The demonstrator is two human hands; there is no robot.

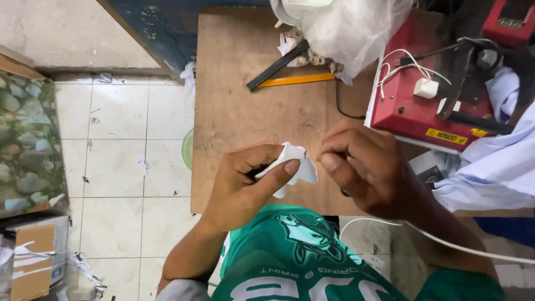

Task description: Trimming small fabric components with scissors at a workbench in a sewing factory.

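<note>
A person's left hand (pixel 245 181) pinches a small crumpled white paper scrap (pixel 293 161) between thumb and fingers over a brown wooden tabletop (pixel 245 100). The right hand (pixel 365 167), fingers curled together, nips the scrap's edge.

Yellow rectangular label (pixel 447 135) on red machine's front edge; taped cardboard box (pixel 33 256) bottom left

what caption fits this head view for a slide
Both hands, left hand and right hand, pinch a small white paper scrap over a brown wooden tabletop beside a red press machine.
</note>
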